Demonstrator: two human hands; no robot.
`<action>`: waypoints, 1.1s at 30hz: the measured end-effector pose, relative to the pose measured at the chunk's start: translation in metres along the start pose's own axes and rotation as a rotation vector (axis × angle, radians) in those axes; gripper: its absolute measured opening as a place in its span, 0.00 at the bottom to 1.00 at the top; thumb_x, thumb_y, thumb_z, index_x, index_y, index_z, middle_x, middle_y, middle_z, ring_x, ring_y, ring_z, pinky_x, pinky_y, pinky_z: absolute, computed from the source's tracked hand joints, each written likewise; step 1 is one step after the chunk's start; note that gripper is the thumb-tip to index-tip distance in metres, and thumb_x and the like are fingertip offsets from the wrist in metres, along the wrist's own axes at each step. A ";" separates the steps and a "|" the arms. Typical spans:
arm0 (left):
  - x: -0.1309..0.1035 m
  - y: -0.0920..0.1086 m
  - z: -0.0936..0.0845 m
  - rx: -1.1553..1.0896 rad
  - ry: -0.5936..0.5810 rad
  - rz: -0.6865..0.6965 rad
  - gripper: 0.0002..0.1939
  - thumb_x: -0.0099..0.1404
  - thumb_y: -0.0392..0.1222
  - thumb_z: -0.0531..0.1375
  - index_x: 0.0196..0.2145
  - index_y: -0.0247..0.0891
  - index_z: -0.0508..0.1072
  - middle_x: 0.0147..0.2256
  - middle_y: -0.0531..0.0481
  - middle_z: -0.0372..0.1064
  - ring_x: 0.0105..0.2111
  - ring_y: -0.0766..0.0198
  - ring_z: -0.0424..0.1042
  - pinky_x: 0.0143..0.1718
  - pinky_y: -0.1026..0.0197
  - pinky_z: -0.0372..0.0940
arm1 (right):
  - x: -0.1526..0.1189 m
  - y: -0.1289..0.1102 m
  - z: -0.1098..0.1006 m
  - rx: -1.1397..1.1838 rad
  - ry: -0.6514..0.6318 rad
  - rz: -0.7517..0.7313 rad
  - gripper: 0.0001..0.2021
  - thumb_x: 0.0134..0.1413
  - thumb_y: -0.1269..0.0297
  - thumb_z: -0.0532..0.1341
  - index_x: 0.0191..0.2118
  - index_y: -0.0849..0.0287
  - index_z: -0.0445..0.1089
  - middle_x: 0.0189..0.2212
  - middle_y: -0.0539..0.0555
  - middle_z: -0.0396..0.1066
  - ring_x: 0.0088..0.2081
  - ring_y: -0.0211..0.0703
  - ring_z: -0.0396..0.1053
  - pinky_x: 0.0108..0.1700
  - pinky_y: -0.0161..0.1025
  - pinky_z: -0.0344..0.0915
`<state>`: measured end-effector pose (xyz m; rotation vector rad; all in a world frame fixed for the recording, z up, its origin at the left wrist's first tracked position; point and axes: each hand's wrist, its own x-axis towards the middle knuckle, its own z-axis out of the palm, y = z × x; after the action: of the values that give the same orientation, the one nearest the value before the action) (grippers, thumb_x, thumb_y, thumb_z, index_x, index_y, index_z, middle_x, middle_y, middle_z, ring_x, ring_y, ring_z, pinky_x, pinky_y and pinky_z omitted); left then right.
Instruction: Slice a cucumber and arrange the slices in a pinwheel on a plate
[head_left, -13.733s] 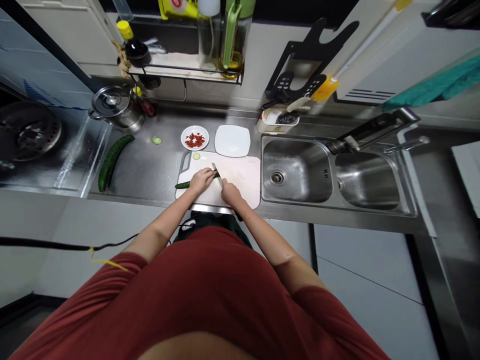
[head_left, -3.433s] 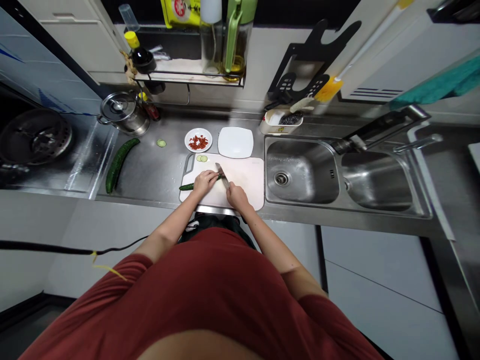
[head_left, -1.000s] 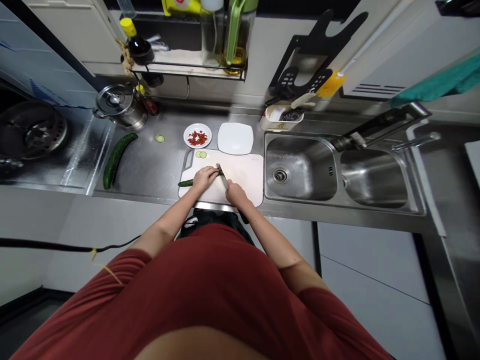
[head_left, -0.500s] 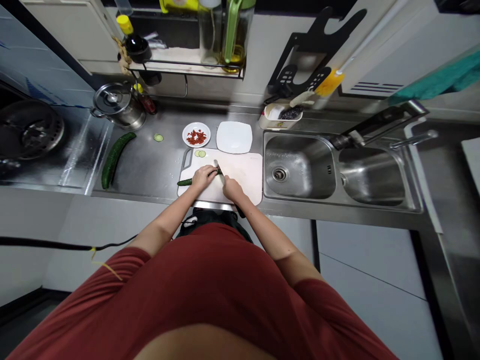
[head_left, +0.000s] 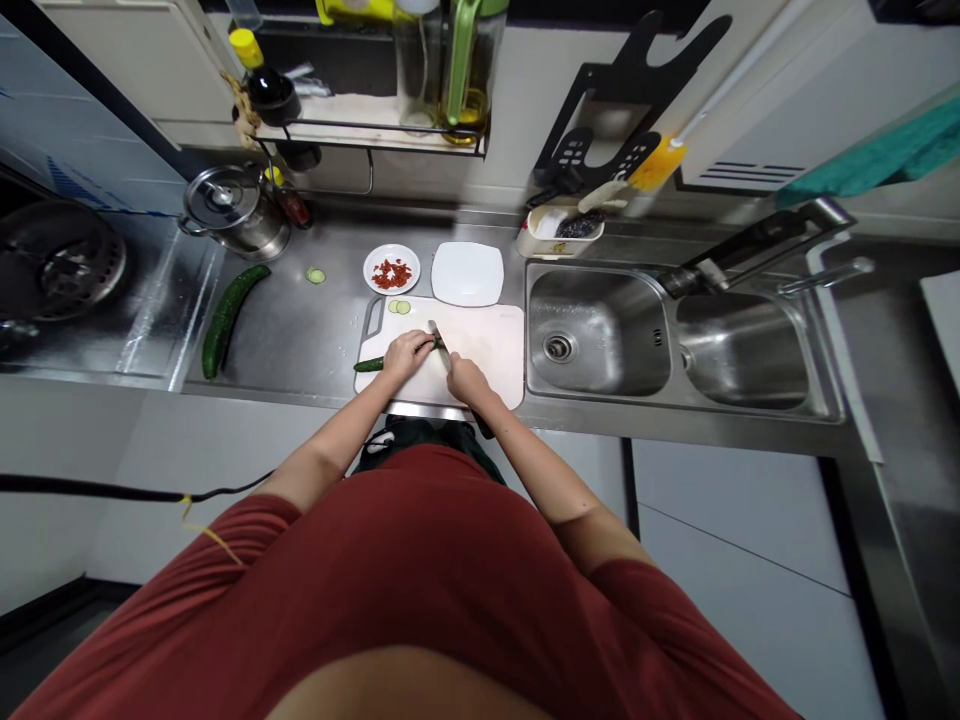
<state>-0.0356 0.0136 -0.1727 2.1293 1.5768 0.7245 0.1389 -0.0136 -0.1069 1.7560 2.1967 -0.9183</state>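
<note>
A green cucumber [head_left: 368,365] lies across the white cutting board [head_left: 487,345], its left end sticking out past my left hand [head_left: 406,355]. The fingers of that hand are closed over the cucumber near its right end. My right hand [head_left: 466,379] grips a knife [head_left: 439,336], whose blade stands at the cucumber's right end, close to my left fingertips. Two pale cucumber slices [head_left: 399,307] rest at the board's upper left. Where exactly the blade meets the cucumber is partly hidden by my fingers.
Behind the board stand a small plate [head_left: 406,254] of chopped red pieces and a white square plate [head_left: 468,273]. Farther left are a whole cucumber [head_left: 225,320], a cucumber end piece [head_left: 316,275] and a lidded pot [head_left: 232,212]. A double sink [head_left: 600,375] adjoins on the right.
Both hands, the knife and the cucumber keep nearly the same place. The whole view has shifted very slightly.
</note>
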 end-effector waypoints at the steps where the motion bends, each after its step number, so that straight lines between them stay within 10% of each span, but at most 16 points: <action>1: 0.000 0.000 0.000 -0.001 0.001 0.001 0.12 0.69 0.45 0.54 0.44 0.42 0.75 0.42 0.48 0.74 0.45 0.61 0.71 0.49 0.60 0.65 | -0.001 0.000 0.000 -0.003 0.000 -0.001 0.15 0.59 0.76 0.48 0.51 0.65 0.59 0.44 0.65 0.71 0.45 0.53 0.71 0.43 0.42 0.66; 33: 0.001 0.000 0.000 -0.009 -0.002 -0.024 0.12 0.68 0.44 0.54 0.43 0.42 0.75 0.43 0.47 0.74 0.45 0.61 0.71 0.49 0.58 0.65 | -0.006 0.001 0.012 -0.021 -0.007 0.038 0.14 0.60 0.76 0.48 0.51 0.65 0.59 0.43 0.66 0.71 0.45 0.52 0.72 0.44 0.41 0.66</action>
<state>-0.0352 0.0143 -0.1729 2.0999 1.5924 0.7197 0.1388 -0.0253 -0.1133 1.7757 2.1538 -0.8877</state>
